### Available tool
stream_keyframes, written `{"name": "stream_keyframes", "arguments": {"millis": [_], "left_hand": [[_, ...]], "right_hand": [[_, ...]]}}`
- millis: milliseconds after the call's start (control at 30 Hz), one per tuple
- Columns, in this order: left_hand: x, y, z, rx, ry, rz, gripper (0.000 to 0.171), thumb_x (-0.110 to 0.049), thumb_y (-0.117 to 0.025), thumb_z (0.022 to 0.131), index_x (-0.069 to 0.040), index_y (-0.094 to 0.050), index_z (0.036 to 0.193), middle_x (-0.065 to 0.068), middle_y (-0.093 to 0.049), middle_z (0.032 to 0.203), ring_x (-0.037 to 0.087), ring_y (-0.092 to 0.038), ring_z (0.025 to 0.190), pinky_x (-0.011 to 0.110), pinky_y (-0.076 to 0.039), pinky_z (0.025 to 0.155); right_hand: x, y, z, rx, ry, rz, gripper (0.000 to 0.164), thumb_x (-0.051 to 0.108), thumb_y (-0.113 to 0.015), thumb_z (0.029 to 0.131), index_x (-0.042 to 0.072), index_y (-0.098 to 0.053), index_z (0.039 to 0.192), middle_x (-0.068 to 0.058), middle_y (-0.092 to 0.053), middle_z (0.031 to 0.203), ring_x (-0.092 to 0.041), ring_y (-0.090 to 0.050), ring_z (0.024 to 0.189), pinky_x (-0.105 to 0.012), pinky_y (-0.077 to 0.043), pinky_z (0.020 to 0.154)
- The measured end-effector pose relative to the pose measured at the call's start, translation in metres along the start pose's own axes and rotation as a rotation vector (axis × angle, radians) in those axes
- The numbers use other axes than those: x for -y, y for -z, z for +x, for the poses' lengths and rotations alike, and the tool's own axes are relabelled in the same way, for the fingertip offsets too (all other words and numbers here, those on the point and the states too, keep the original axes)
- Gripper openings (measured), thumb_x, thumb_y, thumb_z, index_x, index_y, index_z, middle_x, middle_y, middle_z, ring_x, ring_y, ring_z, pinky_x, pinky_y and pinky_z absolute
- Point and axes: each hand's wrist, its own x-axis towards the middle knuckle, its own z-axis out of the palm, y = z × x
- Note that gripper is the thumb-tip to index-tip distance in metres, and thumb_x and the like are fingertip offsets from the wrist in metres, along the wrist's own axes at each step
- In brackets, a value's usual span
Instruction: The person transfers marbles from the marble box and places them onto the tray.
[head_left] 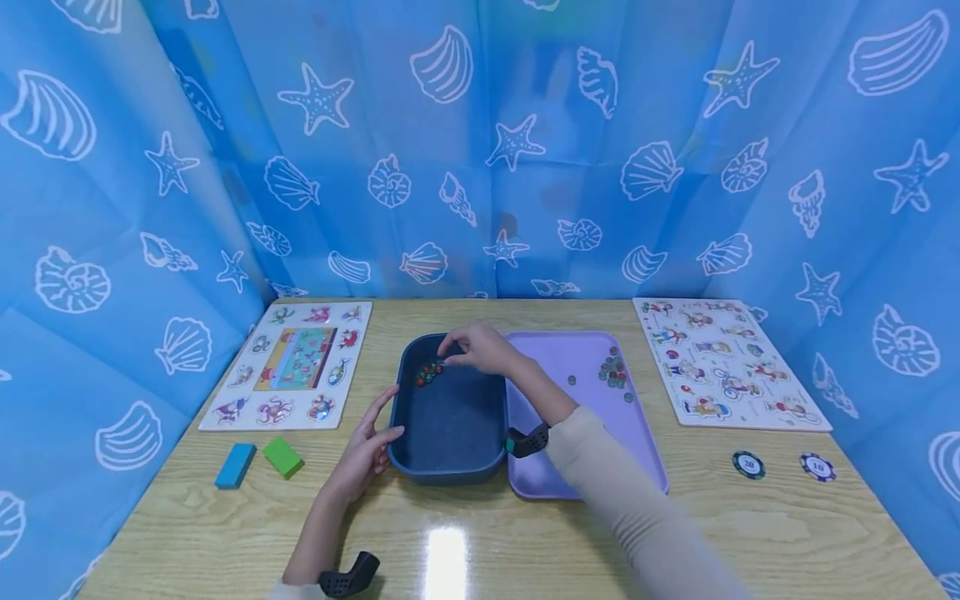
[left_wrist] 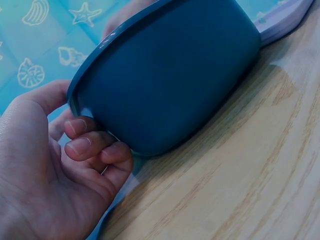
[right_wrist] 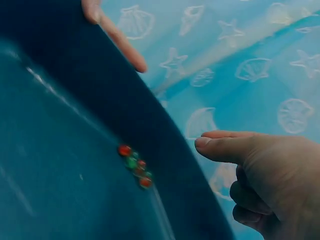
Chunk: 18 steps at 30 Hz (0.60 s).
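Note:
A dark blue plastic bin [head_left: 450, 421] stands on the table, with several red and green marbles [right_wrist: 135, 165] gathered along its far left inside edge. My left hand [head_left: 363, 454] grips the bin's left side; its thumb and index finger reach the rim, and the other fingers curl against the outer wall in the left wrist view. Above the bin's far end is my right hand [head_left: 483, 348], its thumb and index finger extended and the other fingers folded. I see nothing between those fingertips. A lilac tray [head_left: 551, 358] holds several more red and green marbles [head_left: 613, 371] toward its far right.
Picture boards lie left [head_left: 356, 333] and right [head_left: 701, 350] of the containers. A blue block [head_left: 236, 465] and a green block [head_left: 283, 457] sit at the left. Two poker chips [head_left: 748, 465] lie at the right. Behind the table hangs a blue curtain [head_left: 450, 208].

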Motion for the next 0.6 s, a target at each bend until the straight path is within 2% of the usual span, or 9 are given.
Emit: {"name": "stream_keyframes", "arguments": {"millis": [200, 400, 600], "left_hand": [[-0.001, 0.001, 0.000, 0.000, 0.002, -0.007, 0.057, -0.011, -0.044, 0.094, -0.024, -0.018, 0.143, -0.005, -0.033, 0.049, 0.008, -0.036, 0.042, 0.019, -0.030, 0.043], [-0.002, 0.001, -0.001, 0.004, -0.002, -0.019, 0.058, -0.011, -0.044, 0.094, -0.023, -0.017, 0.143, -0.005, -0.033, 0.049, 0.007, -0.035, 0.041, 0.019, -0.030, 0.042], [-0.001, 0.001, 0.000, 0.008, -0.002, -0.028, 0.059, -0.011, -0.046, 0.093, -0.023, -0.018, 0.143, -0.005, -0.033, 0.049, 0.007, -0.035, 0.041, 0.019, -0.029, 0.042]], "right_hand": [[0.004, -0.024, 0.021, 0.053, -0.047, -0.021, 0.018, 0.024, -0.062, 0.084, 0.020, -0.066, 0.101, 0.002, -0.041, 0.056, -0.012, -0.036, 0.049, -0.023, -0.028, 0.048], [0.003, -0.039, 0.028, 0.096, -0.112, -0.083, 0.019, 0.026, -0.064, 0.083, 0.022, -0.066, 0.101, 0.007, -0.059, 0.077, -0.011, -0.045, 0.057, -0.023, -0.036, 0.054], [0.002, -0.046, 0.029, 0.166, -0.163, -0.124, 0.020, 0.028, -0.065, 0.081, 0.025, -0.067, 0.101, 0.004, -0.062, 0.094, -0.010, -0.054, 0.072, -0.025, -0.043, 0.065]]}}
